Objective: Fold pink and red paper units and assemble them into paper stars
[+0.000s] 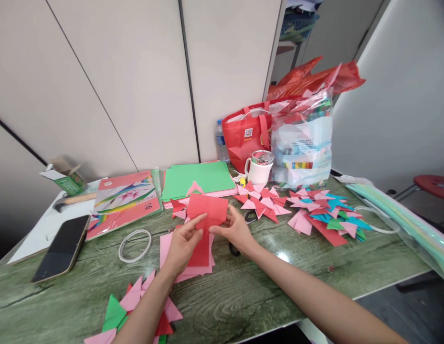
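My two hands hold up a red sheet of paper (207, 205) with a faint crease across it. My left hand (184, 241) pinches its lower left part, thumb and index finger on the near face. My right hand (236, 229) grips the right edge, thumb in front and fingers partly hidden behind. Under the hands lie pink paper sheets (167, 241) with another red piece (199, 255) on top; where it meets the held sheet is hard to make out. Behind the hands, folded red and pink paper pieces (179, 208) are partly covered by the held sheet.
Folded-paper stars (261, 200) lie right of the hands, beside black scissors (234, 248). Another star (136, 296) sits under my left forearm. Around them are a phone (60, 248), white ring (135, 246), hammer (73, 200), green paper (198, 179), white mug (260, 168) and bags (247, 138).
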Tool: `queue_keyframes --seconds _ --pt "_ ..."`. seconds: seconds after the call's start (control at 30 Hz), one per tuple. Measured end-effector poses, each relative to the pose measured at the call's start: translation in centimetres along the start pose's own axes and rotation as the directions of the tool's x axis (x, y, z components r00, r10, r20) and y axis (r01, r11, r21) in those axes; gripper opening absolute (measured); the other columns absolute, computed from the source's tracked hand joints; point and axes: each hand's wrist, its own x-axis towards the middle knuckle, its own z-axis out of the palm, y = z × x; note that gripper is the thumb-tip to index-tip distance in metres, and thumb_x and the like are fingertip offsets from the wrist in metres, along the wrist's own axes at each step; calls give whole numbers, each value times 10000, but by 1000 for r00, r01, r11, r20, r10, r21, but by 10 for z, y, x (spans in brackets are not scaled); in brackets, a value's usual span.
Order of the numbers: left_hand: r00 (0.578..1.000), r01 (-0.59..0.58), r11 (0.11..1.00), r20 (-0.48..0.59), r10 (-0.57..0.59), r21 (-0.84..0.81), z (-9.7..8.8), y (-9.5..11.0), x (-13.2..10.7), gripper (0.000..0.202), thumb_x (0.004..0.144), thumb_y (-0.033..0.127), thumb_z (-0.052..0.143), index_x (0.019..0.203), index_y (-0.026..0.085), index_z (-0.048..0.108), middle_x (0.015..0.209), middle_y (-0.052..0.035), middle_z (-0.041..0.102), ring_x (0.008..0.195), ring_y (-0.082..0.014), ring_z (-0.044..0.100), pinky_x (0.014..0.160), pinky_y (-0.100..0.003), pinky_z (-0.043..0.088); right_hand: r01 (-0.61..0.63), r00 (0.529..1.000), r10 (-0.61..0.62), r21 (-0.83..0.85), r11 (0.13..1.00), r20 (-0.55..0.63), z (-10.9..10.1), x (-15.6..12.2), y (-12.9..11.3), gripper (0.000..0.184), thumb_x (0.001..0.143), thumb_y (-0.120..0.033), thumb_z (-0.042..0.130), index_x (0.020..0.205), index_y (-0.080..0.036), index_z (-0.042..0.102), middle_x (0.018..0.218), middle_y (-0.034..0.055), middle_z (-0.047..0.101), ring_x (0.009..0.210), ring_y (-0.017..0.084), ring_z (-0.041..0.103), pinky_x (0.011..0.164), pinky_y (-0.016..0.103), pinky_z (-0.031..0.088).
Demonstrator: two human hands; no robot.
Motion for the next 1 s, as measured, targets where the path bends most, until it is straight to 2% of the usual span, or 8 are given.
queue_keyframes --seconds 0.13,0.23,0.37,0.57,0.67,0.87,1.0 --pt "1000 20 1000 24 -20 12 1 0 -1 495 711 336 653 1175 171 604 546 48 396 519 -86 332 502 -193 306 -7 1000 7 18 1000 9 -1 0 -2 593 528 -248 801 1041 -192 509 982 61 677 869 223 652 761 353 523" --pt "999 35 999 31 -35 13 2 1 -2 568 664 315 701 1199 165 583 516 66 354 490 -75 310 468 -186 288 -10 1000 10 45 999 10 0 -1 -4 577 533 -233 797 1037 -190 521 971 54 678 849 211 650 726 326 523" --pt "999 33 999 14 -33 -16 4 2 -2 614 608 305 742 1186 157 595 507 61 387 486 -78 339 467 -194 314 -26 1000 26 59 998 -2 2 -2 -6 584 502 -233 804 1018 -189 535 946 43 677 810 199 642 670 296 522" --pt "1000 30 999 9 -30 11 7 6 -3 598 643 280 719 1206 139 575 510 81 257 491 -70 217 433 -198 190 -55 998 56 47 997 -16 2 -2 -8 548 478 -244 807 959 -183 553 792 0 653 592 127 569 478 223 466" --pt "1000 17 1000 -2 -17 15 7 7 -4 584 644 286 715 1195 141 584 517 83 232 489 -68 183 427 -204 158 -61 998 62 40 997 -16 2 -2 -8 552 472 -256 810 956 -185 553 764 -12 639 539 102 524 431 201 425" --pt "1000 21 999 4 -21 37 7 7 -5 580 646 291 711 1192 142 587 499 83 260 481 -70 211 434 -205 172 -80 997 81 30 996 -7 2 -1 -8 562 474 -269 815 969 -185 561 768 -11 646 533 99 516 429 200 391" --pt "999 30 998 20 -31 47 7 6 -5 429 641 283 712 1048 148 686 466 66 358 463 -74 256 437 -210 198 -81 997 81 24 996 -8 2 -2 -10 540 479 -252 812 961 -179 581 743 -10 648 504 85 490 409 187 358"
